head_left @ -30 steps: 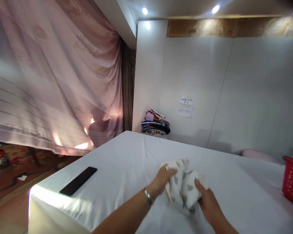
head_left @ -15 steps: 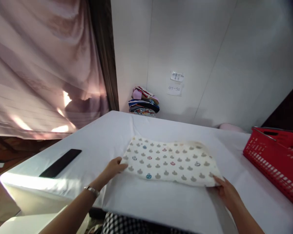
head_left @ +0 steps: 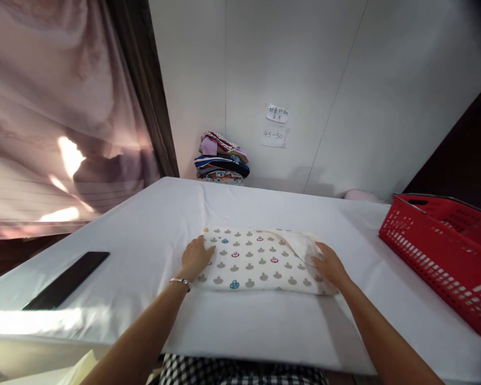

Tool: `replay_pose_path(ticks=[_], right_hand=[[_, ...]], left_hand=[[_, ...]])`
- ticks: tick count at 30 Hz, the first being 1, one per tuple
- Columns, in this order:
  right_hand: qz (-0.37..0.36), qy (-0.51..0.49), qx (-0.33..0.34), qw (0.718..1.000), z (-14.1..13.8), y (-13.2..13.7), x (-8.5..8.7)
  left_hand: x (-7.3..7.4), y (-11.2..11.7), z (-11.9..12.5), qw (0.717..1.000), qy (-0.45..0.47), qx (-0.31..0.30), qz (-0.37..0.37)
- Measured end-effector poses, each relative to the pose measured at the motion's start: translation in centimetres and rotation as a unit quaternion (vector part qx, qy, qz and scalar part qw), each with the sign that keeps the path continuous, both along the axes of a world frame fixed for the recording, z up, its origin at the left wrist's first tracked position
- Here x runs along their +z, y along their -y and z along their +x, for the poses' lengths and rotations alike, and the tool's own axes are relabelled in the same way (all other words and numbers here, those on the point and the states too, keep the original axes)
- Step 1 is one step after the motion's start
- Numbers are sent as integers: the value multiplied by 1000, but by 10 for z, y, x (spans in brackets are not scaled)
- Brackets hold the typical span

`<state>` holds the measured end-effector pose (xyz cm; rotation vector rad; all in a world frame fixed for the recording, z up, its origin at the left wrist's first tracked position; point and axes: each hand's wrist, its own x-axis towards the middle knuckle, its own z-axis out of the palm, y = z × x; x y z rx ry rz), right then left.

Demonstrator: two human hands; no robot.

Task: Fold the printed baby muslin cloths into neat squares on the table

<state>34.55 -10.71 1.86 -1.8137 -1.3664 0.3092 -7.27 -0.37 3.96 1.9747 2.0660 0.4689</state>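
1. Red basket [head_left: 428,243] — slotted sides, standing at the right of the white-covered counter [head_left: 144,224].
2. Flat black object [head_left: 68,280], lying on the counter's left side.
3. Stack of folded textiles [head_left: 222,162] at the far edge, before the pale wall [head_left: 288,64].
4. Upper note [head_left: 277,114] and lower note [head_left: 273,140], on the wall — the latter reading "45-50".
5. Pink curtain [head_left: 44,101], sunlit in patches, beside a dark drape [head_left: 140,80].

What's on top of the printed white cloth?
The left hand lies on the left end of the printed white cloth; the right hand touches a plain flap near its right end. Whatever lies beneath the hands and flap is covered.
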Motion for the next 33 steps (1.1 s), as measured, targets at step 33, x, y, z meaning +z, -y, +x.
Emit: replay_pose_path(ticks=[33], right_hand=[[-175, 239, 87, 951, 9, -44, 26]], left_hand=[[-4, 28, -30, 977, 208, -14, 33]])
